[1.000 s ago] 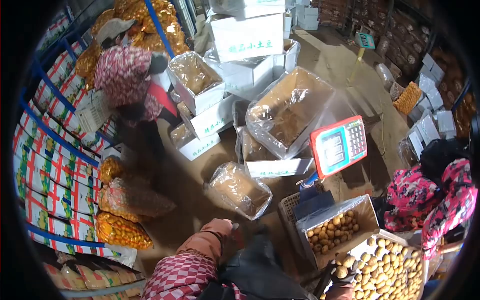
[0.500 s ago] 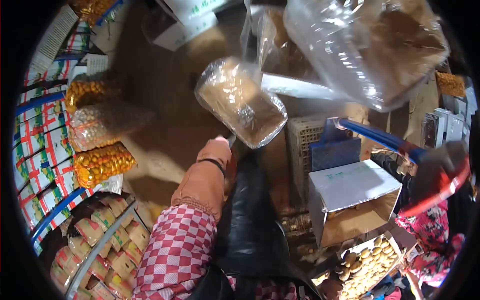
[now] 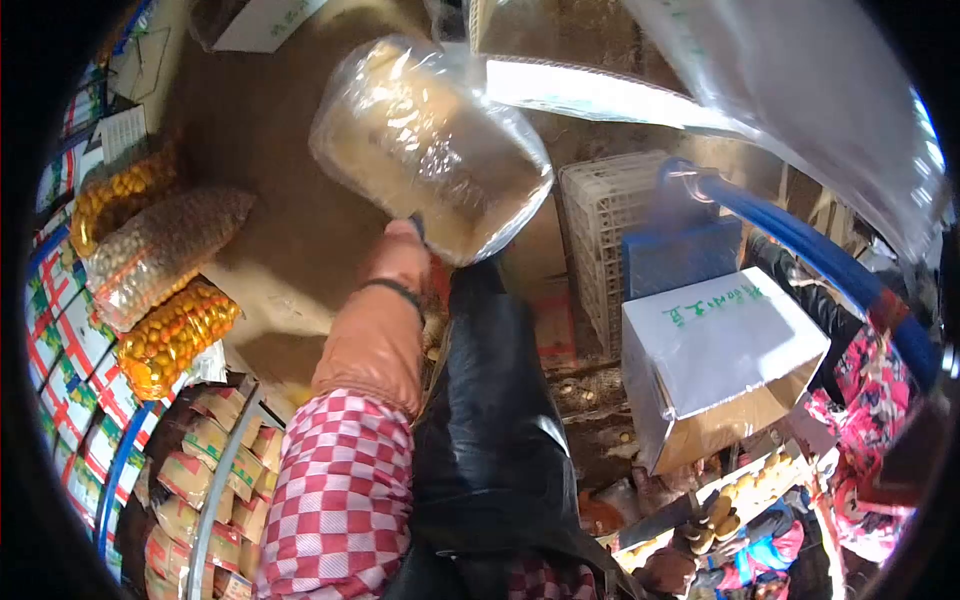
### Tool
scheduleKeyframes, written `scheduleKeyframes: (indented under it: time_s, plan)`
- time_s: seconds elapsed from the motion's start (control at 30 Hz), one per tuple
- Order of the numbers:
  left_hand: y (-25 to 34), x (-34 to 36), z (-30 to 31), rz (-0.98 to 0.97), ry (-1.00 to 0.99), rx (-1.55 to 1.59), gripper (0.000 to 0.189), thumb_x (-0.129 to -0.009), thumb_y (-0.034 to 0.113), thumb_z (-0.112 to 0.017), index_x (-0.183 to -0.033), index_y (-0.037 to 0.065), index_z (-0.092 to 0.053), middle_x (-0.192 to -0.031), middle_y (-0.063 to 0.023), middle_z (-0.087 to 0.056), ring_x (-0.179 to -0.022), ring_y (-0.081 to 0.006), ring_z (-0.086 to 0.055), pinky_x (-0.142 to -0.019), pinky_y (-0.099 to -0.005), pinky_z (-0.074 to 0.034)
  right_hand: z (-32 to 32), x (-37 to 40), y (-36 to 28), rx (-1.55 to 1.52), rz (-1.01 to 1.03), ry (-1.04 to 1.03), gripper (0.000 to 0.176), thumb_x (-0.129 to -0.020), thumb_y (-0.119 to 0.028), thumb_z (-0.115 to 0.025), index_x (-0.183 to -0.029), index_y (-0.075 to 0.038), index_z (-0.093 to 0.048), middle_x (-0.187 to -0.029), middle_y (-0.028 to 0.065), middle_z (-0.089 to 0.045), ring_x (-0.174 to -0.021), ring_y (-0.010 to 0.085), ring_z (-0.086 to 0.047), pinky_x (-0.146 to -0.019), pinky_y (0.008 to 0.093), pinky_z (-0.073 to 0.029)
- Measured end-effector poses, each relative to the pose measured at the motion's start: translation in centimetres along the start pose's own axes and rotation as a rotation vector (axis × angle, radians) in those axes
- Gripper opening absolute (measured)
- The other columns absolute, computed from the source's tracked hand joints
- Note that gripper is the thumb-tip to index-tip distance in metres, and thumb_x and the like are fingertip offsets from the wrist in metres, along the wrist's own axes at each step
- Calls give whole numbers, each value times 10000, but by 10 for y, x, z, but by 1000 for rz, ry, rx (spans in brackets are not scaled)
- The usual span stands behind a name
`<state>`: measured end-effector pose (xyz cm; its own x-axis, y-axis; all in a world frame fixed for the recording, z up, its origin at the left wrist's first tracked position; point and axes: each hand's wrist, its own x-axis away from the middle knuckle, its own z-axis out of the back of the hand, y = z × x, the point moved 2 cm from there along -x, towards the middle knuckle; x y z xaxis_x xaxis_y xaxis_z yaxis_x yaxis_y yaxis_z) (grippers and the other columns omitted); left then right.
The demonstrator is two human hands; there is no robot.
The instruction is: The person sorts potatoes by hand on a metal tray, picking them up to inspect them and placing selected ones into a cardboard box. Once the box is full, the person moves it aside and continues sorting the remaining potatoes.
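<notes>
My left hand, in a pink and white checked oversleeve with a brownish cuff, reaches forward to the near side of a cardboard box lined with clear plastic. The hand is smeared and its fingers are mostly hidden, so I cannot make out whether it grips the liner. A small dark shape shows at the fingertips. The box's open top faces me, and its plastic bulges over the rim. My right hand is out of view.
Bags of orange fruit and of pale produce lie at left. At right stand a plastic crate, a blue scale post and a white carton. A large plastic sheet hangs upper right. A person in pink floral clothing is at far right.
The view has shifted, and the lined box and my left hand now appear higher and further left. The blurred dark-and-red shape at right has left its place.
</notes>
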<state>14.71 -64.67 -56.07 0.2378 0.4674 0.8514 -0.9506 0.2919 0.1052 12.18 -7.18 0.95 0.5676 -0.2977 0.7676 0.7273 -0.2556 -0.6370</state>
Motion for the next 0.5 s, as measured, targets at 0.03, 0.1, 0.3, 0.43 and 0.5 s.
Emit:
scheduleKeyframes:
  time_s: [0.03, 0.1, 0.3, 0.43, 0.5]
  plan:
    - [-28, 12, 6, 17, -11, 17, 330, -905, 327, -665, -1197, 177, -694, -1100, -149, -704, -1049, -324, -661, -890, -396, -513, -3, 1, 1, -8, 10, -25, 456, -964, -377, -595, -1249, -21, -569, -1224, 180, -605, -1084, 282, -634, -782, 376, -587]
    - [-85, 41, 31, 62, -22, 58, 328, -907, 325, -663, -1197, 176, -693, -1090, -150, -706, -1041, -323, -663, -887, -393, -513, -7, 4, 2, -44, 44, -68, 454, -963, -370, -601, -1249, -19, -569, -1228, 181, -602, -1089, 279, -632, -781, 372, -587]
    - [-189, 175, 110, -27, -23, -538, 314, -907, 295, -669, -1163, 112, -689, -974, -121, -712, -908, -286, -670, -806, -390, -506, -38, 2, -9, -121, 209, -331, 448, -958, -350, -620, -1250, -14, -570, -1237, 185, -594, -1105, 273, -628, -779, 359, -589]
    - [-218, 215, 158, 31, 402, 615, 371, -845, 330, -691, -1095, 57, -721, -963, -189, -737, -949, -343, -702, -795, -403, -527, -83, 6, -27, -168, 293, -627, 444, -956, -336, -633, -1250, -10, -570, -1243, 187, -589, -1115, 269, -626, -777, 351, -589]
    - [-197, 273, 196, 7, 476, 392, 367, -842, 327, -690, -1116, 84, -721, -973, -183, -736, -961, -352, -697, -802, -405, -529, -116, 18, -34, -189, 215, -837, 443, -954, -329, -640, -1251, -8, -570, -1246, 188, -587, -1120, 266, -624, -777, 346, -590]
